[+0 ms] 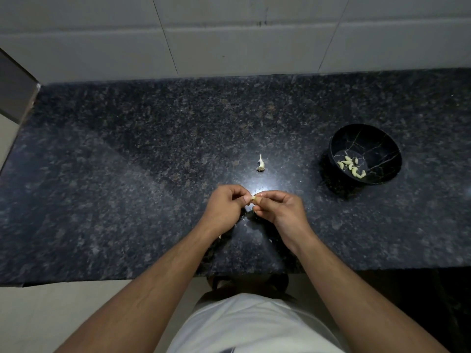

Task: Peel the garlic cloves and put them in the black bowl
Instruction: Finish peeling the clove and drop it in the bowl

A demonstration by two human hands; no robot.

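Now hands (252, 203) pinch clove (253, 198), axis L-R

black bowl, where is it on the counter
In the head view the black bowl sits far right on the granite counter, right of the garlic stem.

Garlic stem (260, 164) lies between open counter (127, 174) and black bowl (364, 155).

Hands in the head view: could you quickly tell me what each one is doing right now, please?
Left hand: fingers curled, pinching the garlic clove.
Right hand: fingers curled, pinching the same clove from the other end.
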